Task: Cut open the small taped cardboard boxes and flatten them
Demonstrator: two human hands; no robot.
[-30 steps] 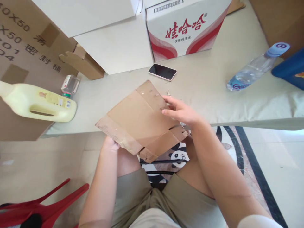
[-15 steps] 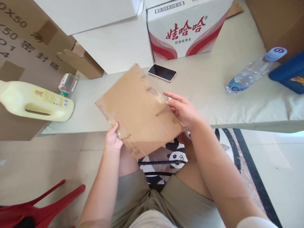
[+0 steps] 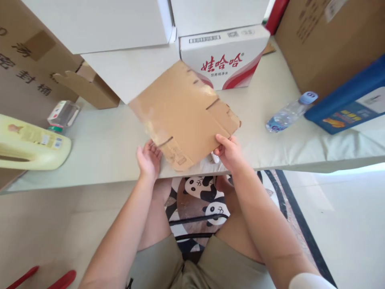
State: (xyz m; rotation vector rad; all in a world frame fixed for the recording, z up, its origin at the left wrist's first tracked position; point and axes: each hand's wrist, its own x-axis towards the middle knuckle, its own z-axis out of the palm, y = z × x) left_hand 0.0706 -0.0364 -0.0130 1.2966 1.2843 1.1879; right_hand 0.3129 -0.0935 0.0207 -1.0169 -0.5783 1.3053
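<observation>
A flattened brown cardboard box (image 3: 183, 116) is held tilted over the near part of the table, with slits, glossy tape along two edges and a printed mark at its lower corner. My right hand (image 3: 229, 151) grips its lower right edge, thumb on top and fingers beneath. At the lower left edge is my left hand (image 3: 150, 160), palm turned up and fingers spread; whether the fingertips touch the cardboard I cannot tell. A small white object (image 3: 214, 157) shows beside my right fingers, mostly hidden under the cardboard.
On the cloth-covered table (image 3: 108, 144) lie a yellow jug (image 3: 39, 148), a small clear bottle (image 3: 63, 114) and a water bottle (image 3: 290, 112). A white and red carton (image 3: 222, 60), brown boxes (image 3: 331, 44) and a blue box (image 3: 351, 104) stand around the back and sides.
My right hand has gone from reaching over the right edge to gripping the lower right edge. My left hand has loosened its pinch. The cardboard has moved forward and now covers the phone's spot.
</observation>
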